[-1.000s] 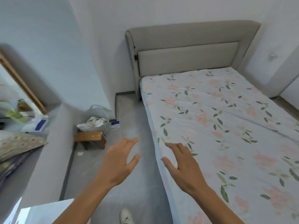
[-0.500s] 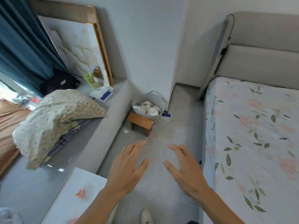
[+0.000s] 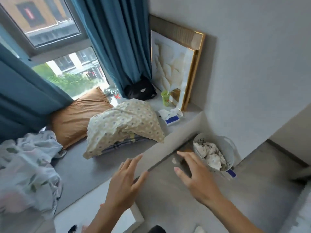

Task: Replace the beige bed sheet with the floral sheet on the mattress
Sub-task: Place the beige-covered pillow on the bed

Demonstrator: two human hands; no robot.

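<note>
My left hand [image 3: 123,184] and my right hand [image 3: 196,177] hover in front of me with spread fingers, holding nothing. They hang over the grey floor beside a grey window ledge [image 3: 94,167]. On the ledge lie a pillow in a beige dotted case [image 3: 124,125], a tan pillow [image 3: 77,115] and a crumpled white floral cloth [image 3: 28,169] at the far left. The bed with the floral sheet is out of view apart from a blurred pale edge at the bottom right corner.
A white basket [image 3: 223,153] of crumpled cloth stands on the floor right of my right hand. A framed picture [image 3: 176,64] leans on the wall beside teal curtains [image 3: 117,39]. A green cup [image 3: 165,98], tissue pack [image 3: 171,116] and black bag [image 3: 140,89] sit on the ledge.
The view has swung left from the floral-sheeted bed to the window ledge. Both hands stay open and raised in front of me.
</note>
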